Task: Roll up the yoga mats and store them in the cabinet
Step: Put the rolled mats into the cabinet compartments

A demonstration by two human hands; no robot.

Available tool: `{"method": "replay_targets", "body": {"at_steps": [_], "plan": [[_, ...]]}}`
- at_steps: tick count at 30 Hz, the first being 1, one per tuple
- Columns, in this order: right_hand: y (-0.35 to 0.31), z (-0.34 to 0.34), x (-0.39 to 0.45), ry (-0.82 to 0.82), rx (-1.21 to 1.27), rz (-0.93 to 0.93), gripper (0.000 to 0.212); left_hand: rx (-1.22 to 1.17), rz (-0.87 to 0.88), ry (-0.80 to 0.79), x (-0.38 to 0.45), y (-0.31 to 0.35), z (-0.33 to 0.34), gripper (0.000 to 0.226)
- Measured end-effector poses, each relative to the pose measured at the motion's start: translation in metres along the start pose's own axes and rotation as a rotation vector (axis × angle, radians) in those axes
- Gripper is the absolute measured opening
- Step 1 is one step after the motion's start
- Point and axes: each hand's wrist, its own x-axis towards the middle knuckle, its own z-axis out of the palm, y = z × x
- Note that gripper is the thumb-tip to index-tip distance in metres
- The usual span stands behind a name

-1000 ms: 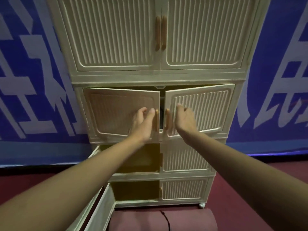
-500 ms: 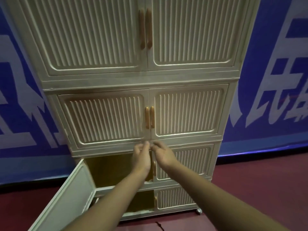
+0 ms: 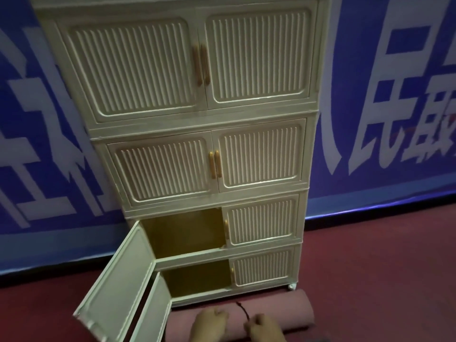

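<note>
The scene is viewed from one head-worn camera, angled forward and down, near the cabinet (image 3: 197, 149) front and floor (image 3: 370, 280).

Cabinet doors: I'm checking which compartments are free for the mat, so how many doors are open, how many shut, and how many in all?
Open doors: 2, the third-tier left door and the bottom-tier left door.
Shut doors: 6, both on the top tier and second tier, plus the right doors of the third tier and bottom tier.
Total: 8 doors.
</note>
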Motion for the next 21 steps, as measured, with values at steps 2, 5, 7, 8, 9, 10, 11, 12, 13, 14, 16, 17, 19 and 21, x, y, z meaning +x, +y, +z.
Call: {"method": "replay_targets", "body": {"at_steps": [2,5,7,8,9,10,11,12,13,14,16,17,19,21], "plan": [[-0.007,-0.005,-0.012,0.047,0.048,0.001,0.021,0.079,0.099,-0.016,-0.014,0.013,-0.014,0.026],[0.0,-0.016,-0.032,0.13,0.078,-0.026,0.021,0.237,0.231,-0.11,-0.04,0.025,-0.018,0.023],[0.002,-0.02,-0.043,0.12,0.06,-0.028,0.019,0.361,0.298,-0.211,-0.064,0.034,-0.02,0.013],[0.003,-0.02,-0.049,0.109,0.067,-0.032,0.02,0.398,0.312,-0.248,-0.07,0.034,-0.022,0.012],[0.004,-0.019,-0.053,0.104,0.073,-0.031,0.022,0.428,0.312,-0.258,-0.076,0.033,-0.024,0.014],[0.005,-0.017,-0.057,0.098,0.072,-0.031,0.022,0.449,0.305,-0.251,-0.08,0.03,-0.026,0.015],[0.006,-0.015,-0.06,0.097,0.06,-0.035,0.022,0.468,0.302,-0.237,-0.084,0.025,-0.027,0.015],[0.007,-0.011,-0.061,0.089,0.042,-0.035,0.021,0.487,0.303,-0.227,-0.086,0.02,-0.026,0.015],[0.006,-0.007,-0.062,0.079,0.028,-0.035,0.02,0.516,0.307,-0.22,-0.088,0.016,-0.026,0.016],[0.005,-0.004,-0.061,0.059,0.029,-0.03,0.019,0.559,0.314,-0.215,-0.087,0.012,-0.026,0.018],[-0.004,0.0,-0.061,0.004,0.059,0.001,0.018,0.674,0.334,-0.198,-0.08,0.003,-0.029,0.026],[-0.01,0.0,-0.058,-0.019,0.091,0.03,0.015,0.715,0.331,-0.19,-0.074,-0.001,-0.032,0.03],[-0.024,-0.003,-0.054,-0.035,0.173,0.147,0.008,0.723,0.29,-0.213,-0.062,-0.012,-0.035,0.035],[-0.033,-0.013,-0.048,0.001,0.189,0.223,0.014,0.678,0.257,-0.252,-0.055,-0.019,-0.036,0.038]]}}
